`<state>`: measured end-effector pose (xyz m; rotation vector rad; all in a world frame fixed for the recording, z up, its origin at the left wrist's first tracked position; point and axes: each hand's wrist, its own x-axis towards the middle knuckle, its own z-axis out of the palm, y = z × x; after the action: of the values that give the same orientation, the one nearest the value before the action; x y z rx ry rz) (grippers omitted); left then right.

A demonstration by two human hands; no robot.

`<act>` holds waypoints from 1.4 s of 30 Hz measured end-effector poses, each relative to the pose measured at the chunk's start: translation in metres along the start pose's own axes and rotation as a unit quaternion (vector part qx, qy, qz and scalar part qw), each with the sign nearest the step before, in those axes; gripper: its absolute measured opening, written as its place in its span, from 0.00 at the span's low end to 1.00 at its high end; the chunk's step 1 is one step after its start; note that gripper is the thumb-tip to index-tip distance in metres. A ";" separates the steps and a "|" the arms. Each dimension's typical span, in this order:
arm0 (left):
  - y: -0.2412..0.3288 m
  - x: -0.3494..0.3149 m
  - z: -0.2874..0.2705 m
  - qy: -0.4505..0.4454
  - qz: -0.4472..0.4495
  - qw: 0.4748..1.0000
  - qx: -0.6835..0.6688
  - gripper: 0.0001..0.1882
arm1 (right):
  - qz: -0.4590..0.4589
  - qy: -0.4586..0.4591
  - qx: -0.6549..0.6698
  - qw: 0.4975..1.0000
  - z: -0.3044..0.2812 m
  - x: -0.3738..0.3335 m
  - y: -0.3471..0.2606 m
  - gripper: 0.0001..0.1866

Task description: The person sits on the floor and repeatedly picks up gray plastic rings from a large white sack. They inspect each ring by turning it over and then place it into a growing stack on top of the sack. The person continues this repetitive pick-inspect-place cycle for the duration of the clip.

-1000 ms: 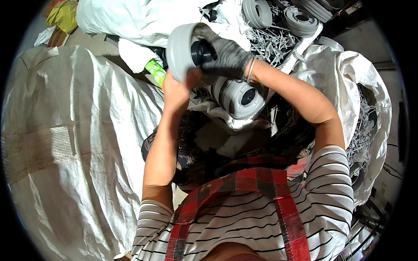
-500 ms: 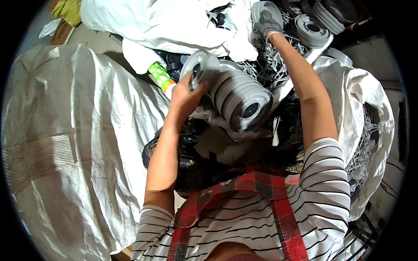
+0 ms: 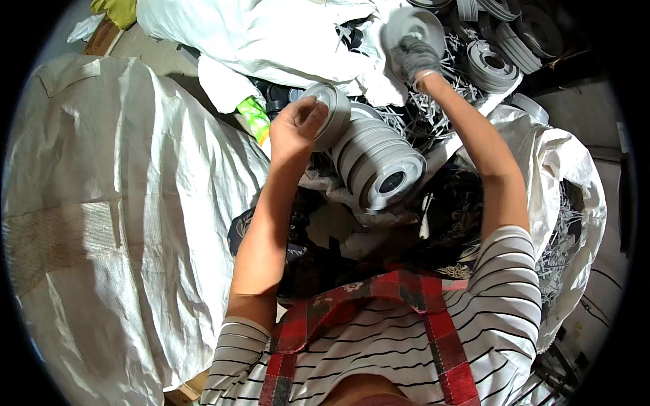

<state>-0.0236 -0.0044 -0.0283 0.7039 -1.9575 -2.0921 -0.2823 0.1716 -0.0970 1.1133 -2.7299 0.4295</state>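
Grey plastic makes up the round piece (image 3: 338, 125) in the bare left hand (image 3: 293, 128). The thumb and fingers pinch its near edge, and it sits just beside a leaning stack (image 3: 379, 159) of pieces much like it. The right hand (image 3: 416, 59), in a dark glove, is up at a pale dish (image 3: 418, 24). That spot is blurry, so I cannot tell if those fingers grip it or only touch it.

The pieces in the stack look done, all lined up snugly. The held one is not in the line. More loose rings (image 3: 492, 65) lie at the top right, near a heap of thin strips (image 3: 428, 108), so plenty seems left. I cannot tell how many.
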 end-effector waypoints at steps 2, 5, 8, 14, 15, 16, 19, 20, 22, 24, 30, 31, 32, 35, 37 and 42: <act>0.009 0.002 0.010 0.041 0.041 0.995 -0.084 0.20 | -0.103 -0.095 0.000 0.990 -0.045 -0.009 -0.051 0.08; 0.023 0.004 0.025 0.071 0.050 0.974 -0.210 0.20 | -0.300 -0.056 0.046 0.951 -0.076 -0.032 -0.109 0.13; 0.027 0.006 0.013 0.082 0.018 0.982 -0.170 0.17 | -0.335 0.069 0.104 0.934 -0.077 -0.022 -0.095 0.16; 0.030 0.017 0.028 0.108 0.029 0.976 -0.187 0.16 | 0.080 -0.219 0.124 0.965 0.077 0.067 0.018 0.20; 0.023 0.015 0.015 0.115 0.038 0.974 -0.190 0.17 | 0.108 -0.266 0.146 0.947 0.080 0.070 -0.017 0.21; 0.025 0.014 0.012 0.126 0.048 0.976 -0.171 0.17 | 0.148 -0.306 0.156 0.927 0.067 0.068 -0.039 0.21; 0.042 0.014 0.017 0.160 0.039 0.978 -0.128 0.18 | 0.166 -0.273 0.194 0.927 0.089 0.065 -0.052 0.22; 0.041 0.016 0.017 0.149 0.040 0.981 -0.120 0.18 | 0.162 -0.265 0.183 0.933 0.087 0.063 -0.051 0.22; 0.035 0.022 0.012 0.134 0.041 0.985 -0.104 0.20 | 0.133 -0.135 0.209 0.959 0.066 0.050 -0.055 0.24; 0.024 0.024 0.000 0.080 0.050 0.991 -0.094 0.21 | 0.169 -0.050 0.293 0.940 0.008 0.039 -0.071 0.26; 0.044 0.025 0.053 -0.061 -0.021 0.946 -0.318 0.22 | 0.043 0.237 0.200 0.950 -0.109 -0.006 -0.055 0.24; 0.042 0.021 0.058 -0.059 -0.002 0.952 -0.301 0.20 | 0.011 0.236 0.141 0.961 -0.129 -0.019 -0.064 0.25; 0.036 0.017 0.062 -0.057 0.016 0.957 -0.285 0.18 | -0.027 0.208 0.086 0.974 -0.137 -0.030 -0.069 0.25; 0.031 0.004 0.064 -0.037 0.382 0.911 0.150 0.15 | -0.084 0.098 0.142 0.981 -0.141 -0.064 -0.088 0.26; 0.040 -0.005 0.068 -0.112 0.312 0.938 0.098 0.16 | -0.129 0.027 0.224 0.966 -0.140 -0.079 -0.091 0.28; 0.035 -0.019 0.062 -0.167 0.007 0.947 -0.275 0.25 | 0.004 0.008 0.349 0.937 -0.142 -0.079 -0.110 0.36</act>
<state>-0.0417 0.0549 0.0108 0.2323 -1.3652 -2.7070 -0.1436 0.1945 0.0397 1.2073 -2.6134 1.4784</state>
